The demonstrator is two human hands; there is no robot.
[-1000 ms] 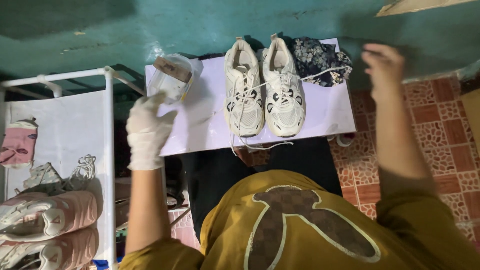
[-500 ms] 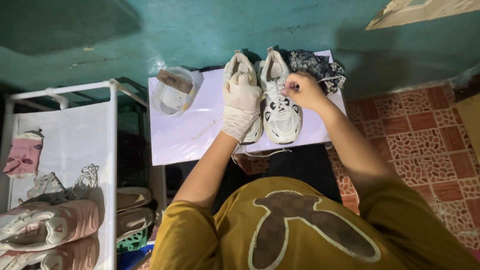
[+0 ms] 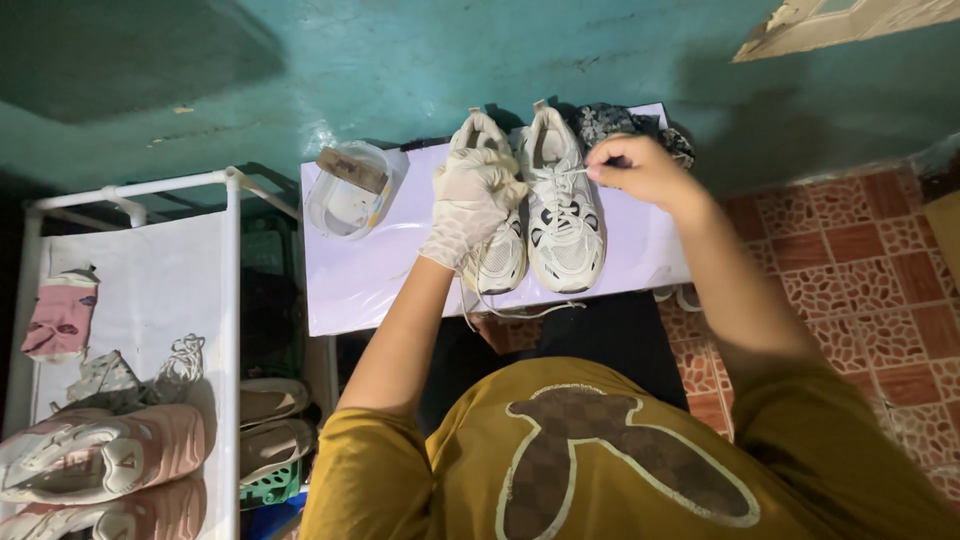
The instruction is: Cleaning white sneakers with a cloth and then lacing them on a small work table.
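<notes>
While a pair of white sneakers (image 3: 540, 205) stood side by side at the back of a small white table (image 3: 370, 280), the gloved left hand (image 3: 472, 200) lay closed over the left shoe (image 3: 492, 215) and the bare right hand (image 3: 640, 170) pinched a white lace (image 3: 572, 172) above the right shoe (image 3: 562, 205). A clear plastic tub (image 3: 350, 190) sat at the table's far left corner, a patterned cloth (image 3: 610, 122) at its far right. The near strip of tabletop lay bare. A white rack (image 3: 150, 300) with pink shoes (image 3: 100, 450) stood left.
</notes>
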